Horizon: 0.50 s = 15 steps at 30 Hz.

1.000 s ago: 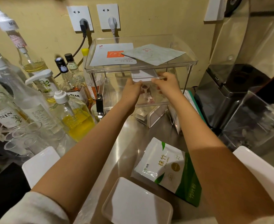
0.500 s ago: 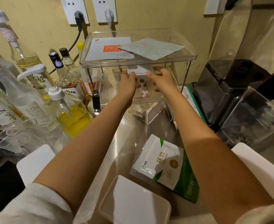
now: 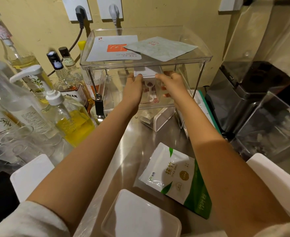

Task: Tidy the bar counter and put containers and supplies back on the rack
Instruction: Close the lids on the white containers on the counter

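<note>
- While we work at the stainless counter [image 3: 137, 151], the clear acrylic rack [image 3: 146, 60] stands against the wall, two flat tea packets [image 3: 113, 48] on its top shelf.
- Under that shelf we hold a small clear container with a white lid [image 3: 148, 73], left hand [image 3: 134, 89] and right hand [image 3: 173, 86] clasping its sides.
- It looks light, rigid and slick (a scoop shows inside), so flat palms on both walls seem safest.
- Headroom beneath the shelf is tight, and the rack's thin legs [image 3: 198, 82] stand near our right wrist; bottles [image 3: 67, 77] crowd the left.
</note>
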Motion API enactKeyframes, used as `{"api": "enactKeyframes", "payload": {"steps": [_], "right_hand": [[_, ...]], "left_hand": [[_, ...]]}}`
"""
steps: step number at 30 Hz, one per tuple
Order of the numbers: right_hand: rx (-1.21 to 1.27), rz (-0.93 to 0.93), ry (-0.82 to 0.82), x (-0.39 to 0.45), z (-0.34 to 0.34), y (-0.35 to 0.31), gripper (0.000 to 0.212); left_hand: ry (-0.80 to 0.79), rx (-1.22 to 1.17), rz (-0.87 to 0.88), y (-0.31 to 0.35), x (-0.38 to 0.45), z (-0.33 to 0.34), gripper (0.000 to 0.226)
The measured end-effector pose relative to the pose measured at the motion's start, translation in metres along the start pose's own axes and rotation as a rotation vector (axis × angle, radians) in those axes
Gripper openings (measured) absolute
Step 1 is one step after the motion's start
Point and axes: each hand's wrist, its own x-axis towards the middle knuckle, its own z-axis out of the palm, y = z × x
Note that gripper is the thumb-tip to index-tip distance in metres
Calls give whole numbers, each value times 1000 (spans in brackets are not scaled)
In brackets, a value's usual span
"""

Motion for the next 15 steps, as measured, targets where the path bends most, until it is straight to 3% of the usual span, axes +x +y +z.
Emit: {"api": "enactKeyframes", "payload": {"steps": [9,15], "right_hand": [[-17,7,5,-6,-1,-5,58],[-26,18,34,-20,-8,-10,44]], "left_hand": [[4,11,-46,4,-7,-4,40],[-19,46,-61,8,-24,-13,41]]}}
